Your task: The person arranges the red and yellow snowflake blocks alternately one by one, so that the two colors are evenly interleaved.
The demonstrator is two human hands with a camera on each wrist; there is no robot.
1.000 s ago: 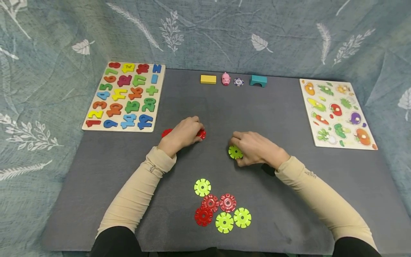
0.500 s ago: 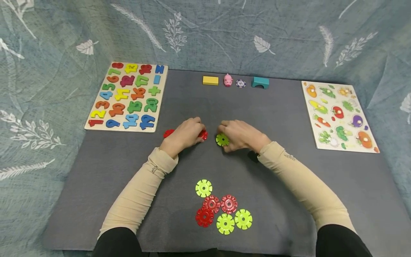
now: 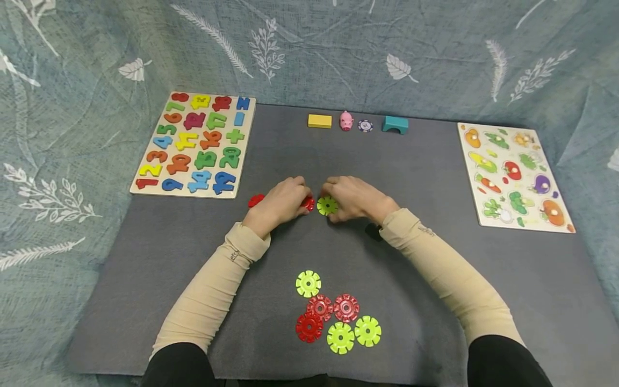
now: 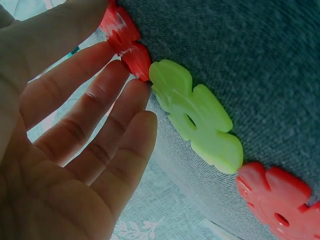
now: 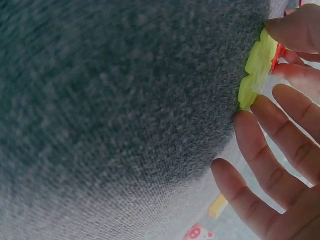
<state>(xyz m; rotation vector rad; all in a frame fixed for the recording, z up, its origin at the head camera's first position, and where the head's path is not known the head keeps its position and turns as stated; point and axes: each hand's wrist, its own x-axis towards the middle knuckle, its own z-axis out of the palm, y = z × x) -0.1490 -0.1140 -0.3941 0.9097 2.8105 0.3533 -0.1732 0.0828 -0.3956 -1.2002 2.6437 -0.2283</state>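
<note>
My left hand (image 3: pixel 282 200) pinches a red notched plastic disc (image 3: pixel 308 203) at the centre of the table, thumb on the near edge and fingers at the far edge. A green notched disc (image 4: pixel 195 117), hidden under this hand in the head view, lies beside it, followed by another red disc (image 3: pixel 256 200) in a row. My right hand (image 3: pixel 355 198) holds a green notched disc (image 3: pixel 327 205) by its edges between thumb and fingers. That disc lies just right of the red one in my left hand, their rims very close together.
Near the front edge lies a loose group of red discs (image 3: pixel 346 308) and green discs (image 3: pixel 340 338). A number board (image 3: pixel 231 183) stands back left, a vegetable board (image 3: pixel 527 221) right. Along the back are a yellow block (image 3: pixel 319 121), pink pig (image 3: pixel 346 121), poker chip (image 3: pixel 365 126) and teal arch (image 3: pixel 395 123).
My right hand has slid the green disc leftward and slightly away from me, up beside the red disc. My left hand has kept its place on the red disc.
</note>
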